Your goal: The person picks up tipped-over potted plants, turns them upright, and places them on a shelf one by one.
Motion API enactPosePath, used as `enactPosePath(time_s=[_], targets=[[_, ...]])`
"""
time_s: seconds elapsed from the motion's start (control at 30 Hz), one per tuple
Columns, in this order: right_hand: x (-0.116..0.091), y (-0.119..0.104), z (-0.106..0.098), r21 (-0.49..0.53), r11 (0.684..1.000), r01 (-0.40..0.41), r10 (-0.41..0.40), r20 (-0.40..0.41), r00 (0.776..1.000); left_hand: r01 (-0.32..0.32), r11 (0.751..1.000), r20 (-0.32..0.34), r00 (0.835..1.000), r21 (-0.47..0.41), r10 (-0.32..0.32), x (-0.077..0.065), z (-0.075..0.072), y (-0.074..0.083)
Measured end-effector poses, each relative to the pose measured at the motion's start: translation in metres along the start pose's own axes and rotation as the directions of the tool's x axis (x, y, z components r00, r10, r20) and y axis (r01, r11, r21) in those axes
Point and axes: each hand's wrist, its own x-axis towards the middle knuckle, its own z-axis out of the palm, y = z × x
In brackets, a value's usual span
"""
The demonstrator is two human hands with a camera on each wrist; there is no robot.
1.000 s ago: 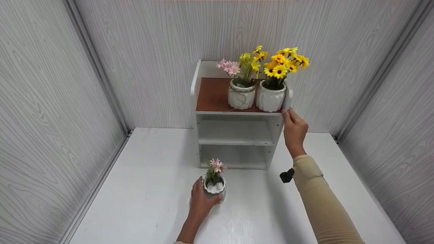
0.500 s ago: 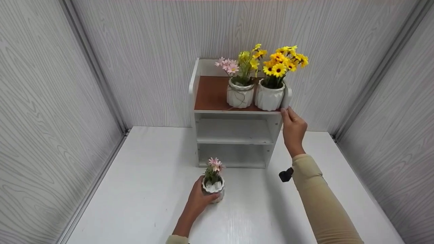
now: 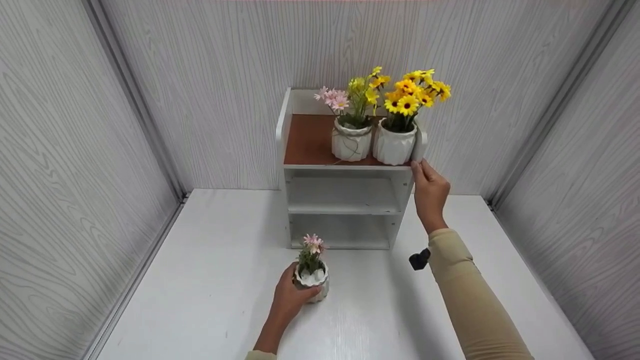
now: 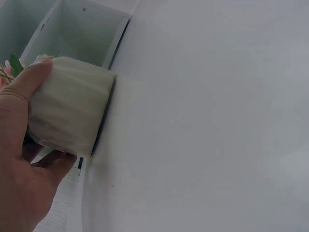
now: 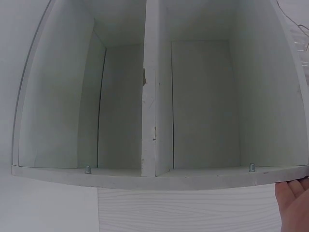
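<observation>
My left hand (image 3: 289, 296) grips a small white fluted flowerpot (image 3: 320, 291) from its left side, the thumb across its front. Pink flowers (image 3: 313, 243) and green leaves rise from it, with white lumps inside the rim. The left wrist view has the flowerpot (image 4: 72, 106) low against the white tabletop, fingers curled under its far side. Behind it stands a white shelf unit (image 3: 345, 212) with a brown top. My right hand (image 3: 431, 197) pinches the front edge of its right side panel, just below the top board; in the right wrist view only some fingers (image 5: 293, 193) show there.
On the unit's top stand two white pots: one with pink and yellow flowers (image 3: 351, 142), string tied round it, and one with yellow flowers (image 3: 395, 145) by the right end panel. Grey wood-grain walls (image 3: 240, 75) enclose the white tabletop (image 3: 220, 250).
My left fingers and thumb have closed more tightly round the small flowerpot, which stays before the unit. My right hand keeps its place on the side panel. The head view has shifted slightly.
</observation>
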Motion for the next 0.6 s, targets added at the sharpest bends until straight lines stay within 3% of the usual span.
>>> enactPosePath(time_s=[0.3, 0.6], targets=[[0.0, -0.001, 0.001, -0.022, 1.0, 0.011, -0.011, -0.007, 1.0, -0.028, 0.999, -0.07, 0.997, 0.031, 0.03, -0.005, -0.007, 0.019], [0.0, 0.0, 0.001, -0.054, 0.999, 0.01, -0.011, -0.032, 0.999, -0.09, 0.996, -0.099, 0.991, 0.02, 0.092, 0.0, -0.02, 0.065]])
